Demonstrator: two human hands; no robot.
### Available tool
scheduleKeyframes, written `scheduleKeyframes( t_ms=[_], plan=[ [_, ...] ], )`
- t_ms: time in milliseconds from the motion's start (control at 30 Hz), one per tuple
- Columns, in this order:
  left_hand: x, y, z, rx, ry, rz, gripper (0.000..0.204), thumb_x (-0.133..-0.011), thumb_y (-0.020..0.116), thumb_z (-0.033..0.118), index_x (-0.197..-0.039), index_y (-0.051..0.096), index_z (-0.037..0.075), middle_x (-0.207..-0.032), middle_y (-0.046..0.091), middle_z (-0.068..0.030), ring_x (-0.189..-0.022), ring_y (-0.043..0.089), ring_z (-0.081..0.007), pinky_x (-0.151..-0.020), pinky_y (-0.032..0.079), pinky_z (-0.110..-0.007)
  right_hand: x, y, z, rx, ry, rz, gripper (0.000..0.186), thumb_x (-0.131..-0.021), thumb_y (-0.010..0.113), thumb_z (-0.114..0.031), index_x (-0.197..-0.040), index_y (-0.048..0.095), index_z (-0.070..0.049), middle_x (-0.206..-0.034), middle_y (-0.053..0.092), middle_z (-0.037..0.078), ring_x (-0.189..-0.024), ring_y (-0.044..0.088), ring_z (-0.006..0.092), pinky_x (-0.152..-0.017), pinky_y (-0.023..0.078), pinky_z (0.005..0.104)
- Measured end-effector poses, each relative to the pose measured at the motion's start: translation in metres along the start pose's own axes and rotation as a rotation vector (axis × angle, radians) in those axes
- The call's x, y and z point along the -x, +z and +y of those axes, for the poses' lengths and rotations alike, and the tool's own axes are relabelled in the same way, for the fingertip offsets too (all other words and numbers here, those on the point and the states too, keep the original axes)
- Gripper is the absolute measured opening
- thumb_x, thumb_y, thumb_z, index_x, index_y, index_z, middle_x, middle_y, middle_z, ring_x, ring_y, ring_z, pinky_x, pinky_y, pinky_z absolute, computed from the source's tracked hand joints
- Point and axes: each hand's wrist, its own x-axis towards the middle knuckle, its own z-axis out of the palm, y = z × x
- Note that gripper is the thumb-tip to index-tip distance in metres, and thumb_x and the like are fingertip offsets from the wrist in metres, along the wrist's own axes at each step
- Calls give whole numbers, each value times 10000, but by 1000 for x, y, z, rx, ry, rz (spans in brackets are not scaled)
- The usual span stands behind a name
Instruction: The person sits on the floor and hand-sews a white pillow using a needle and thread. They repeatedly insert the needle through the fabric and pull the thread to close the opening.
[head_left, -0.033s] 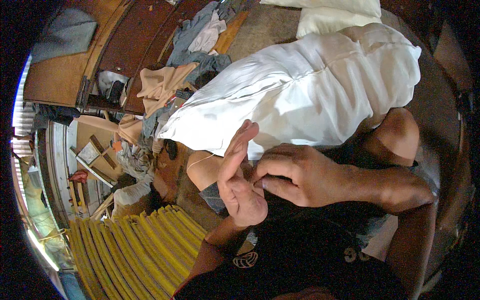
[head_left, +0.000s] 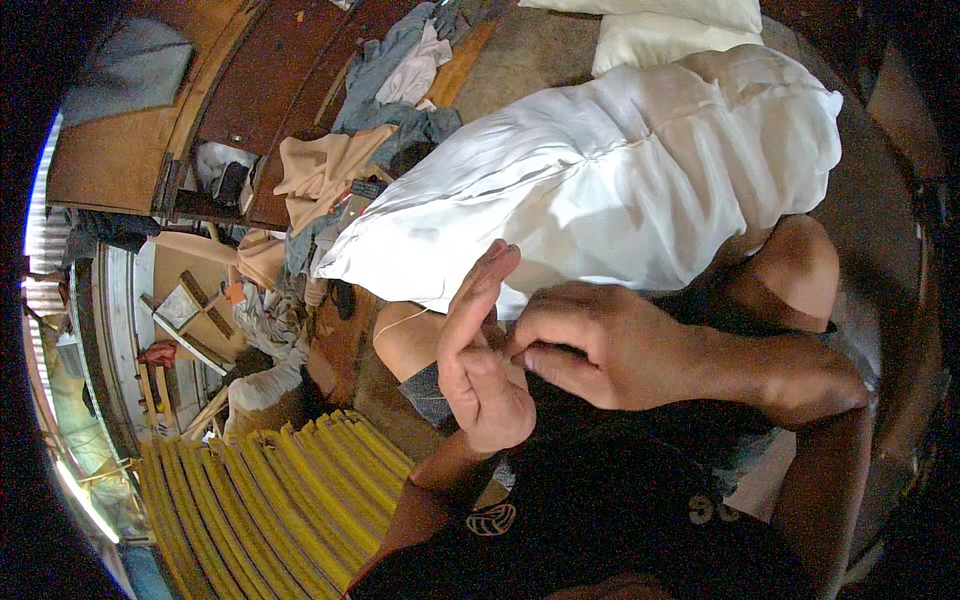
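Note:
A large white satiny pillow (head_left: pixel 640 170) lies across my lap, with a seam line running along it. In front of its near side I hold up my left hand (head_left: pixel 480 350), edge-on, its fingers stretched out. My right hand (head_left: pixel 600 350) meets it near the palm, thumb and forefinger pinched together. Whatever is in that pinch is too small or too hidden to make out. A thin pale thread (head_left: pixel 405 320) runs over my left knee, close beside the left hand; its ends are hard to follow.
More white pillows (head_left: pixel 680 35) lie beyond the large one. A yellow ribbed mat or seat (head_left: pixel 270 500) is at my lower left. Tan cloth (head_left: pixel 325 175), grey clothing (head_left: pixel 385 75) and a brown wooden cabinet (head_left: pixel 265 100) fill the far left.

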Motion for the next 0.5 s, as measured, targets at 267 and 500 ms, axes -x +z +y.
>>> scheduleKeyframes(
  t_ms=[267, 500],
  plan=[
    [-23, 2, 2, -264, -274, -141, 411, -1091, 453, 264, -1290, 600, -64, -1281, 644, -217, -1227, 591, -323, -1073, 421, -408, -6, -45, -8, -516, 227, 201, 135, -975, 687, -136, -1041, 706, -21, -918, 705, 34, -830, 631, 95, -737, 506, 256],
    [-130, -8, -21, -572, -155, -324, 284, -1000, 617, 187, -1206, 690, 7, -1168, 715, -138, -1096, 665, -258, -995, 480, -362, -10, -114, 24, -415, -11, 689, 170, -999, 631, -180, -1097, 682, -51, -1030, 685, 45, -947, 617, 116, -834, 481, 279]
  ],
)
